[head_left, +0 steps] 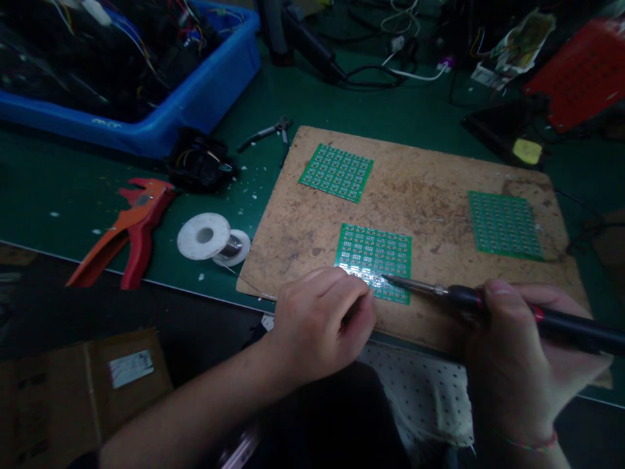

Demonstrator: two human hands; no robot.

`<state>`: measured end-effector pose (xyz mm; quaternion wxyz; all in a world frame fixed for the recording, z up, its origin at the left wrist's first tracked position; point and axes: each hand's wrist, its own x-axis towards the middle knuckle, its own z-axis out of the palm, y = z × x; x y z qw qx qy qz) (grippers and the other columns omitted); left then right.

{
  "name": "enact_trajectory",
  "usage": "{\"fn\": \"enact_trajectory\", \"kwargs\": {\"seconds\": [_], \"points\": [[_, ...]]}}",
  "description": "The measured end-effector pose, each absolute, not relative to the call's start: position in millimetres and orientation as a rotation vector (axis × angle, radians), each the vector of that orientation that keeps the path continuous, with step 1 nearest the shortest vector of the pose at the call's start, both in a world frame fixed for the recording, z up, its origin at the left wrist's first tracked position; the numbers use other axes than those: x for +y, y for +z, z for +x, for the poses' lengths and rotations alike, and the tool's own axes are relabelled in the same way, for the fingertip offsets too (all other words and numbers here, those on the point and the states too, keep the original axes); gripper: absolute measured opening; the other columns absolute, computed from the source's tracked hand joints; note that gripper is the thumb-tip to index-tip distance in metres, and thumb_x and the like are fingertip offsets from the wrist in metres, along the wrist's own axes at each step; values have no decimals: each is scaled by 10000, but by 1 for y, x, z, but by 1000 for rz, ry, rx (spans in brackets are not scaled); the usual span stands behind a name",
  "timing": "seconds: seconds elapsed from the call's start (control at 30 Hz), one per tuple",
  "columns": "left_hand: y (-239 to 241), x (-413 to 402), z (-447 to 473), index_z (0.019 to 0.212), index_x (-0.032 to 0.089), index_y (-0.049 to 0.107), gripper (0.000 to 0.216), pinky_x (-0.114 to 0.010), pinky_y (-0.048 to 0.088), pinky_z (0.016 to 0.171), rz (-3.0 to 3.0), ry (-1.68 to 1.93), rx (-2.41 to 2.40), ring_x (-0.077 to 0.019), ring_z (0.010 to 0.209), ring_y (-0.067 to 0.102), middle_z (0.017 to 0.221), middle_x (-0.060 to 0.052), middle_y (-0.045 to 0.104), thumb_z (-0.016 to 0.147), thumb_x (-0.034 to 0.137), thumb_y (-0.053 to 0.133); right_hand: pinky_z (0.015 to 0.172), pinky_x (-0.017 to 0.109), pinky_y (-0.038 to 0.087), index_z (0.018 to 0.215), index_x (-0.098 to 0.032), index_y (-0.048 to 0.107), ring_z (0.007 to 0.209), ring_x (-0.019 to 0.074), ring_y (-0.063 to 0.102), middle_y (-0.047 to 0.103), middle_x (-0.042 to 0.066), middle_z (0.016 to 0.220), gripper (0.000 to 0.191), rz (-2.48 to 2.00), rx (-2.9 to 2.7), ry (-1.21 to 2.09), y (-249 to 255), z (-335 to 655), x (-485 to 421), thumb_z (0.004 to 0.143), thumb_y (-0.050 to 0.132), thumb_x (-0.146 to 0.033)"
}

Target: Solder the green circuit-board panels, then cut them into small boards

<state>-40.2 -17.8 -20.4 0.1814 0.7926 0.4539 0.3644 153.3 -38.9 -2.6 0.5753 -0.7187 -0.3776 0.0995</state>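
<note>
My right hand [527, 352] grips a soldering iron [469, 296] with a black handle. Its metal tip rests at or just over the lower part of a green circuit board panel [375, 251], where light glares off the surface. At that panel's lower left corner, my left hand [325, 319] is closed in a pinch; whatever its fingers hold is hidden. Two more green panels lie on the same worn brown board [410, 202]: one panel [336, 172] at the upper left, another panel [506, 225] to the right.
Left of the brown board are a solder wire spool [205, 236], a red-orange cutter [139, 228], small pliers [266, 133] and a black bundle [200, 163]. Behind stands a blue bin [209, 91] of wired parts. A red box [581, 71] and iron stand [508, 133] occupy the back right.
</note>
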Motion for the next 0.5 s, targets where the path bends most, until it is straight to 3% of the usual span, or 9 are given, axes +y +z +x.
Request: {"fn": "enact_trajectory", "kwargs": {"seconds": [0.5], "points": [[-20, -18, -39, 752, 176, 626, 95, -274, 397, 606, 2249, 986, 1303, -117, 638, 546, 664, 13, 587, 834, 160, 581, 477, 252, 353, 600, -178, 610, 485, 93, 493, 556, -48, 529, 198, -1659, -875, 206, -4, 151, -36, 687, 752, -285]]}}
